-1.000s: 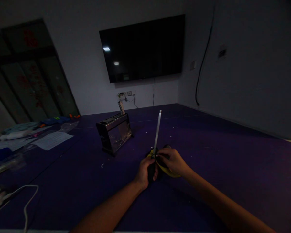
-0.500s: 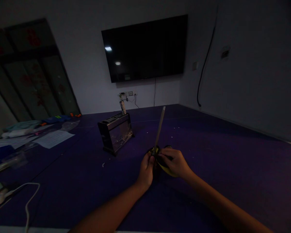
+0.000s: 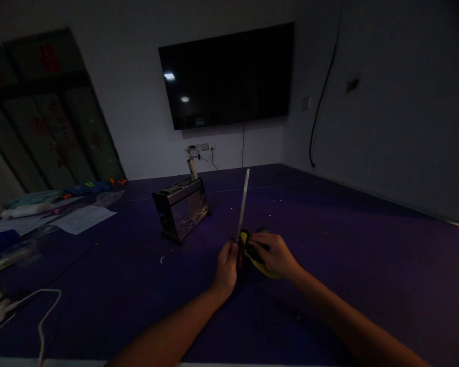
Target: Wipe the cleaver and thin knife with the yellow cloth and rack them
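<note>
My left hand [image 3: 226, 267] is closed around the dark handle of what looks like a knife [image 3: 244, 204]. Its long, narrow silver blade points up and leans slightly right. Just to the right, my right hand [image 3: 273, 252] pinches a black-and-yellow piece [image 3: 262, 266] whose kind is unclear in the dim light; it hangs beside the handle and is partly covered by my fingers. Beyond my hands, to the left, stands a dark block with clear sides [image 3: 185, 206], like a knife block, with a patterned handle [image 3: 192, 168] sticking up from its top.
A purple table [image 3: 348, 244] stretches to the walls, with small white scraps on it. On the left lie paper sheets [image 3: 84, 219], clear plastic wrapping [image 3: 109, 198], folded cloth [image 3: 34, 199] and a white cable [image 3: 42, 321]. A large television [image 3: 229, 76] hangs on the far wall.
The blade has swung left and stands slightly more upright. My left hand has shifted a little left, widening the gap to the black-and-yellow piece in my right hand.
</note>
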Action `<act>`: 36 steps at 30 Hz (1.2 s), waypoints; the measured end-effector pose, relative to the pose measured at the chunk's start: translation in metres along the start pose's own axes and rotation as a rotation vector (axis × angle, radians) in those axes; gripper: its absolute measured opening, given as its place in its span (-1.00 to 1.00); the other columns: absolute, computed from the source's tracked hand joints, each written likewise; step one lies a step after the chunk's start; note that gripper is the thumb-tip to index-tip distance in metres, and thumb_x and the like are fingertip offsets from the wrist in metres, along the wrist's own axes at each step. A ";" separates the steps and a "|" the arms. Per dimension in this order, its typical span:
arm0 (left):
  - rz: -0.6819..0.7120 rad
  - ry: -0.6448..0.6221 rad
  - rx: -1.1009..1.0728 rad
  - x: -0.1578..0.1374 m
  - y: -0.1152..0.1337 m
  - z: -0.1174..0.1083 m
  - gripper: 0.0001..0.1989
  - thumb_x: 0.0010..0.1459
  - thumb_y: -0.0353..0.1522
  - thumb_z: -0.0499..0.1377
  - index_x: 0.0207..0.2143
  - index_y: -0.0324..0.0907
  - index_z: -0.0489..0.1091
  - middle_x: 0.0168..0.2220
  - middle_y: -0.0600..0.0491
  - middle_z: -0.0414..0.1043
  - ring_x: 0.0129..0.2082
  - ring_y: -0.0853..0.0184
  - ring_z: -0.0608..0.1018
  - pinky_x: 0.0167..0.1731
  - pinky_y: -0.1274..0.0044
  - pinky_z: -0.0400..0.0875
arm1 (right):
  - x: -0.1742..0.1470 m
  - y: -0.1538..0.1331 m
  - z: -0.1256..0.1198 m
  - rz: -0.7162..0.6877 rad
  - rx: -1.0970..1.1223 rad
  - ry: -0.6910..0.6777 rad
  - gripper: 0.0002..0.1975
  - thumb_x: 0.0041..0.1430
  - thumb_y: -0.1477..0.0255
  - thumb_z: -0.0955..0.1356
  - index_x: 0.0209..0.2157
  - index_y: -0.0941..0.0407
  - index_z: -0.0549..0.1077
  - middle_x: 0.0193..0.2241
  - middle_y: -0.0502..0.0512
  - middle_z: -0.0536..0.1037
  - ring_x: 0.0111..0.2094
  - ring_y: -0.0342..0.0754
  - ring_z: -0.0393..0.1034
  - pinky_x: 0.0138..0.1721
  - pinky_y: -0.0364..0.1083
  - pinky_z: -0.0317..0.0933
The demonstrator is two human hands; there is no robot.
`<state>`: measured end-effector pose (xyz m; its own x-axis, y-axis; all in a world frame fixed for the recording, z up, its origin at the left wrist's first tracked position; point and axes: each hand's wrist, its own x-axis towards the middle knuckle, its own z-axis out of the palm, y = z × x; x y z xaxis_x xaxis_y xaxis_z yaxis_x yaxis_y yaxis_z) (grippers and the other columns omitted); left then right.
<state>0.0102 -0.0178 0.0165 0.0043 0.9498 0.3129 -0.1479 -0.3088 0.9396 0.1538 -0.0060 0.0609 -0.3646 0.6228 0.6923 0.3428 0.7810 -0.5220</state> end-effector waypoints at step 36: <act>-0.288 -0.267 -0.267 -0.004 0.007 0.000 -0.83 -0.15 -0.34 0.16 -0.49 -0.22 0.22 -0.76 0.25 0.08 -0.81 0.57 0.13 -0.74 0.66 -0.02 | -0.002 0.007 0.000 0.117 0.237 -0.116 -0.84 0.01 0.51 0.18 -0.54 0.14 0.34 -0.58 -0.03 0.38 -0.52 -0.16 0.24 -0.47 -0.19 0.09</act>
<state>0.0092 -0.0243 0.0218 0.3310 0.9380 0.1027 -0.3525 0.0219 0.9356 0.1573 -0.0019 0.0560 -0.4358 0.6996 0.5662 0.1813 0.6845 -0.7062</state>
